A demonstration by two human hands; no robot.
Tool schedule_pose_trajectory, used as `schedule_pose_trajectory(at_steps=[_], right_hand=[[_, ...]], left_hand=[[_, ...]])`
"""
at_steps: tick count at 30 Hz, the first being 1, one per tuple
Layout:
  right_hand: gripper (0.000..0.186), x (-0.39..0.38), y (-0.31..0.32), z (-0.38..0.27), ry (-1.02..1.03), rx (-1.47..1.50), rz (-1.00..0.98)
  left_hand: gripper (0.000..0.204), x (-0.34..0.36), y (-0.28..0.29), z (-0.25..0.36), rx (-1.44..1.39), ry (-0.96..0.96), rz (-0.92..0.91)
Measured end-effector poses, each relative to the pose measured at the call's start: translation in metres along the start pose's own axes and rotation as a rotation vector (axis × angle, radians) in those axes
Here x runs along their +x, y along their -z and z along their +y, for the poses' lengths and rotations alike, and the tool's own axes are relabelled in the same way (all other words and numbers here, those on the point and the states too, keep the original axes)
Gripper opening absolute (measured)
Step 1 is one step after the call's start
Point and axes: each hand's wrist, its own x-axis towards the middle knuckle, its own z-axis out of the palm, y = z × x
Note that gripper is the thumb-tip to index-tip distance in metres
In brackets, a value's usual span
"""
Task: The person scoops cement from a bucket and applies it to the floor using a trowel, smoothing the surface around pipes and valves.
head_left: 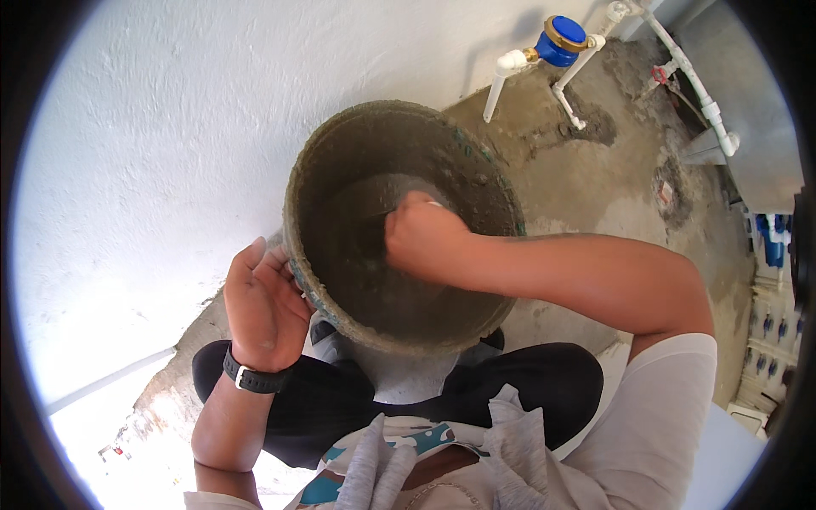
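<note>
A large round bucket [310, 191] stands in front of me, crusted with grey cement-like residue and showing a few green patches. Against its left outer side, just below the rim, my left hand [265, 310] steadies it, palm turned up, thumb apart, fingers curled against the wall. Inside the bucket, my right hand [425, 236] is closed in a fist above the murky grey bottom. Whatever that fist holds, if anything, is hidden beneath it. A small pale spot shows on a finger, too small to name.
A white rough wall [170, 127] rises close at the left. Ahead, a blue water meter [561, 41] joins white pipes [501, 81] above the stained concrete floor [612, 183]. More white pipework [701, 98] with a red valve handle [660, 75] stands at far right. My bent knees flank the bucket.
</note>
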Motion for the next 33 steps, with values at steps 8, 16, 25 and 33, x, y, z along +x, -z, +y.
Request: schedule_pose_trajectory(at_steps=[8, 16, 25, 33], right_hand=[[0.02, 0.037, -0.019, -0.003, 0.177, 0.437, -0.303], [0.038, 0.009, -0.021, 0.019, -0.017, 0.765, -0.41], [0.039, -0.063, 0.014, 0.07, -0.272, 0.847, -0.264], [0.038, -0.136, 0.038, 0.154, -0.57, 0.842, -0.069]], left_hand=[[0.057, 0.003, 0.01, -0.001, -0.006, -0.016, 0.0], [0.058, 0.001, 0.015, 0.001, 0.012, -0.033, 0.031], [0.059, 0.003, 0.003, -0.001, -0.022, 0.009, 0.004], [0.062, 0.007, -0.005, -0.006, -0.025, -0.025, -0.076]])
